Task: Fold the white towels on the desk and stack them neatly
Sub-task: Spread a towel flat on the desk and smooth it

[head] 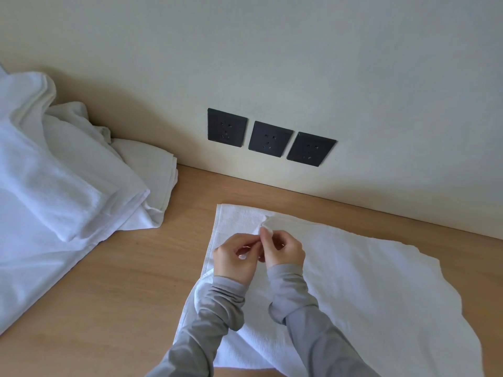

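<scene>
A white towel [367,281] lies spread flat on the wooden desk [122,281], reaching from the wall side down to the near edge. My left hand [235,258] and my right hand [283,250] meet close together over its upper left part. Both pinch a small raised fold of the towel between fingertips. Grey sleeves cover both forearms, which rest over the towel's lower left. A loose heap of white towels [62,170] is piled at the left.
The wall [299,63] runs along the desk's far edge, with three dark sockets [268,138] low on it. Bare wood shows between the heap and the spread towel. The heap runs off the frame's left side.
</scene>
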Demonstrator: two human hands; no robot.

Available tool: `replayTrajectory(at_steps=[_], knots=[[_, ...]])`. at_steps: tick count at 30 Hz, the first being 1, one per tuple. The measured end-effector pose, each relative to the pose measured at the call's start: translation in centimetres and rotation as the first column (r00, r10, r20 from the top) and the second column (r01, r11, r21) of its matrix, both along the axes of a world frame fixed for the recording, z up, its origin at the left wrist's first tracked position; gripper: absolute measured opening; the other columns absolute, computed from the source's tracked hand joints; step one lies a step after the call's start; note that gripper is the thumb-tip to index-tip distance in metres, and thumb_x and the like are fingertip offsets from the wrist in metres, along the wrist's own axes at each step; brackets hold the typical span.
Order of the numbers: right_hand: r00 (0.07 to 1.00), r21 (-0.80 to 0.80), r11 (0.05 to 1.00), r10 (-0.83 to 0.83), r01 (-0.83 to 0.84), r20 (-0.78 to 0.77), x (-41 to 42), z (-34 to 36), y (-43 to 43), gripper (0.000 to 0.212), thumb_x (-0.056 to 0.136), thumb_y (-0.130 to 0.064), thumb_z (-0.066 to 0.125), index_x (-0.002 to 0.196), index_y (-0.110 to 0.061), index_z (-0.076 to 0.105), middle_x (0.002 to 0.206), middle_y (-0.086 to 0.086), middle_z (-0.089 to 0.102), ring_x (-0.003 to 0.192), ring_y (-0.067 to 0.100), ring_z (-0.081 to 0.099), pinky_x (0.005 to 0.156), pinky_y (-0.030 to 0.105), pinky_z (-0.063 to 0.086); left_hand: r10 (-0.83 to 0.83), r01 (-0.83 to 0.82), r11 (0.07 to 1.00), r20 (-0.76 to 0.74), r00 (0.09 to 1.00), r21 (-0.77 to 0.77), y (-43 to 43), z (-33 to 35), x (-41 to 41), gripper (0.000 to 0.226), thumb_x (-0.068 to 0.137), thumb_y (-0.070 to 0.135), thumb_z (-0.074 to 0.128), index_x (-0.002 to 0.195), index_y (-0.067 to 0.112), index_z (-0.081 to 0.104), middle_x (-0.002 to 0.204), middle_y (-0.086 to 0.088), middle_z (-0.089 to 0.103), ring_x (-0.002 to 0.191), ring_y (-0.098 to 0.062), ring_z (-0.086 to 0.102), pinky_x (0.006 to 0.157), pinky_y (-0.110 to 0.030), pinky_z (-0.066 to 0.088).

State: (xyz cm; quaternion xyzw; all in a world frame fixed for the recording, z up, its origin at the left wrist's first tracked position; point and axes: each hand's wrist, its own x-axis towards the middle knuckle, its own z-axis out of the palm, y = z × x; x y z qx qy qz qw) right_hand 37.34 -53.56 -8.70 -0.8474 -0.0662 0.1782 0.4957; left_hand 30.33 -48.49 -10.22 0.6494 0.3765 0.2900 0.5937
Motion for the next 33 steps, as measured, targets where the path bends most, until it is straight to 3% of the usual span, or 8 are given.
replayTrajectory(at_steps=[3, 8, 14, 18, 23, 25, 29, 33], knots=[[0.999, -0.033, 0.999, -0.005, 0.006, 0.043, 0.8, -0.3, -0.6, 0.027, 0.089, -0.016, 0.06, 0.071, 0.003, 0.066, 0.062, 0.019, 0.065, 0.053, 0.025, 0.061, 0.052, 0.023, 0.05, -0.057, 0.053, 0.967, -0.01, 0.998, -0.249, 2.0, -0.8, -0.4, 0.02, 0.085, 0.001, 0.06, 0.083, 0.019, 0.07, 0.077, 0.0, 0.074, 0.077, -0.016, 0.07, 0.079, -0.031, 0.055], [0.994, 0.035, 0.999, 0.022, -0.026, 0.11, 1.2, -0.3, -1.2, 0.027, 0.091, -0.006, 0.054, 0.117, -0.005, 0.061, 0.066, 0.017, 0.059, 0.043, 0.013, 0.056, 0.046, 0.013, 0.049, 0.022, -0.144, 0.971, -0.526, 0.85, -0.192, 8.9, -4.7, 1.1, 0.031, 0.086, 0.015, 0.059, 0.117, 0.012, 0.061, 0.112, -0.005, 0.066, 0.1, -0.023, 0.059, 0.088, -0.024, 0.041], [0.957, 0.086, 0.954, 0.281, -0.286, 0.065, 2.3, 1.2, -0.7, 0.037, 0.09, 0.008, 0.042, 0.078, -0.018, 0.065, 0.072, 0.007, 0.062, 0.053, 0.014, 0.06, 0.056, 0.023, 0.054, -0.114, -0.064, 0.97, -0.67, 0.734, -0.235, 12.5, -8.7, 5.5, 0.045, 0.084, 0.019, 0.059, 0.127, 0.008, 0.049, 0.126, -0.015, 0.054, 0.12, -0.031, 0.046, 0.099, -0.035, 0.04], [0.917, 0.198, 0.921, 0.368, -0.335, -0.158, 3.6, 1.7, -0.3, 0.045, 0.084, 0.019, 0.035, 0.083, -0.009, 0.069, 0.086, 0.006, 0.065, 0.067, 0.019, 0.061, 0.068, 0.029, 0.056, -0.13, -0.104, 0.955, -0.704, 0.699, -0.279, 12.8, -9.9, 8.1, 0.047, 0.08, 0.033, 0.064, 0.121, 0.01, 0.053, 0.123, -0.013, 0.056, 0.116, -0.033, 0.05, 0.101, -0.042, 0.041], [0.874, 0.112, 0.881, 0.471, -0.459, -0.122, 4.3, 1.5, -0.7, 0.047, 0.083, 0.021, 0.037, 0.09, -0.016, 0.064, 0.08, 0.006, 0.065, 0.066, 0.015, 0.066, 0.067, 0.022, 0.055, -0.147, -0.048, 0.97, -0.731, 0.666, -0.238, 12.1, -9.9, 9.0, 0.051, 0.083, 0.033, 0.061, 0.127, 0.01, 0.051, 0.134, -0.011, 0.046, 0.127, -0.028, 0.037, 0.104, -0.036, 0.035], [0.872, 0.085, 0.875, 0.483, -0.477, -0.083, 4.6, 1.5, -0.6, 0.04, 0.084, 0.018, 0.045, 0.087, -0.016, 0.066, 0.077, 0.005, 0.067, 0.065, 0.013, 0.068, 0.065, 0.02, 0.055, -0.114, -0.013, 0.982, -0.652, 0.75, -0.186, 11.8, -8.9, 8.4, 0.044, 0.084, 0.031, 0.061, 0.122, 0.009, 0.054, 0.118, -0.008, 0.053, 0.109, -0.028, 0.049, 0.089, -0.032, 0.041], [0.849, 0.046, 0.848, 0.529, -0.529, 0.002, 5.3, 2.2, -0.5, 0.025, 0.082, 0.01, 0.058, 0.085, -0.012, 0.069, 0.072, 0.006, 0.069, 0.064, 0.015, 0.069, 0.065, 0.023, 0.057, -0.12, 0.085, 0.992, -0.457, 0.881, -0.098, 10.0, -5.4, 6.6, 0.032, 0.075, 0.028, 0.072, 0.058, 0.018, 0.047, 0.056, 0.005, 0.042, 0.059, -0.018, 0.04, 0.052, -0.022, 0.034], [0.804, -0.056, 0.822, 0.566, -0.566, 0.18, 5.8, 4.5, -1.6, 0.015, 0.08, -0.001, 0.065, 0.08, -0.015, 0.07, 0.061, -0.011, 0.063, 0.05, 0.005, 0.06, 0.055, 0.017, 0.05, -0.165, 0.139, 0.984, -0.295, 0.941, -0.109, 6.4, -1.1, 5.1, 0.039, 0.063, 0.025, 0.079, 0.047, 0.016, 0.044, 0.044, 0.011, 0.038, 0.048, -0.01, 0.033, 0.047, -0.02, 0.032]])
